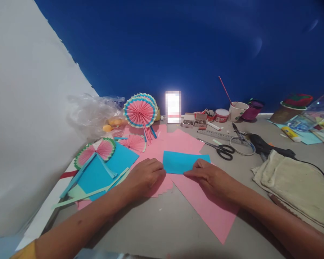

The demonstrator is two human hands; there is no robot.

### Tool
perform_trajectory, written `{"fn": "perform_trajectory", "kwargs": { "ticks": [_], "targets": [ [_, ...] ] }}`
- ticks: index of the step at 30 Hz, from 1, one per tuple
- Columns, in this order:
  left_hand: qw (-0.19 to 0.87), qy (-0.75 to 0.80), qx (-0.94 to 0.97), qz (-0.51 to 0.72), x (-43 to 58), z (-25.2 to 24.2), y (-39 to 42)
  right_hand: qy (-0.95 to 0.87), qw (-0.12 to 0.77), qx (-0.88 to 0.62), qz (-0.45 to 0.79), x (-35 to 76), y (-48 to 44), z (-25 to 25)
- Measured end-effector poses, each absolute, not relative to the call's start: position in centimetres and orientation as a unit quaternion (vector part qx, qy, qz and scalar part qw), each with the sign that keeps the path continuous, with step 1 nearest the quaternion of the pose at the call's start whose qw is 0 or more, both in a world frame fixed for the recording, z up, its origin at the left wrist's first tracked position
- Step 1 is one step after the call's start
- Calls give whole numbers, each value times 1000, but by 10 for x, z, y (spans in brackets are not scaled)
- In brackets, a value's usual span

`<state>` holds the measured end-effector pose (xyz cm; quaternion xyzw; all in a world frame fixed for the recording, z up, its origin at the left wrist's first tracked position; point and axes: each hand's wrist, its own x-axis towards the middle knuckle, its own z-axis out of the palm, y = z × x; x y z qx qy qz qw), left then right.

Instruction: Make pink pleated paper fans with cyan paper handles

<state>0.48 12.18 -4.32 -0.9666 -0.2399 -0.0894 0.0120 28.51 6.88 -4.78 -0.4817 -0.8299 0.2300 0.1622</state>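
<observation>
A blue paper rectangle (182, 162) lies between my hands, over sheets of pink paper (175, 142). My left hand (148, 176) is closed at its lower left corner, fingers curled and the tips mostly hidden. At the lower right, my right hand (206, 177) pinches the near edge between thumb and forefinger. Beneath my right wrist a pink sheet slants towards me. Left of my left hand are a larger blue sheet (125, 153), pale green strips (97, 192) and a pleated pink fan with a green rim (105, 149).
Behind stand round pleated fans (140, 111) and a bright, blurred screen (173, 107). Scissors (224, 151), a ruler (214, 135), a roll of clear tape (242, 145), a black glue gun (270, 144) and a folded cloth (294, 187) lie to the right. A paper cup (237, 112) holds a stick.
</observation>
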Motion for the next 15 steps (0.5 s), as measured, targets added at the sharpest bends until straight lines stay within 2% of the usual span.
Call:
{"fn": "perform_trajectory", "kwargs": {
  "ticks": [4,15],
  "targets": [
    [61,-281,-954,-86,18,-35,100,-830,153,-480,239,284,69,-45],
    [46,-281,-955,-84,55,-56,63,-827,153,-482,246,281,66,-40]
  ]
}}
